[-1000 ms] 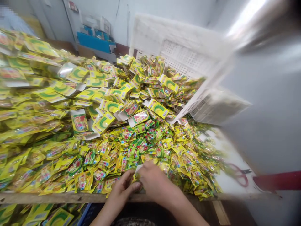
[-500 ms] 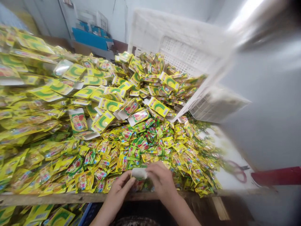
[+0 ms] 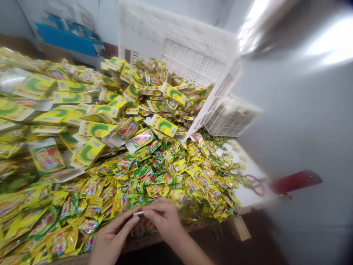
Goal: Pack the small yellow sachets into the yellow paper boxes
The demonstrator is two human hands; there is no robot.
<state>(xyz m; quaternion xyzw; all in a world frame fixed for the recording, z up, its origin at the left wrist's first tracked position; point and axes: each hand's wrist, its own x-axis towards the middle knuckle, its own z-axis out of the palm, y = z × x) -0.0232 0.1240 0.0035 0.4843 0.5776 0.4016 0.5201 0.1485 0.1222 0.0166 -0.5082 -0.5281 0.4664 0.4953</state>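
Near the front edge of the table, my left hand and my right hand meet over a small carton. Both hands are closed on it, thumbs and fingers pinching its narrow end from either side. Only a thin pale strip and a dark gap of the carton show; the fingers hide most of it. Just beyond my hands lies a heap of small green and yellow sachets with fruit pictures. Behind these, yellow-and-green cartons are piled, some with end flaps standing open.
A white plastic crate lies tipped on its side, cartons spilling from it. A smaller white basket stands to its right. Red-handled scissors and a red object lie at the table's right edge. Blue equipment stands behind.
The head view has swung to the right, so the piles shift left. The carton's white flap, which stood up between my hands, now shows only as a thin strip, with my fingers closer together.
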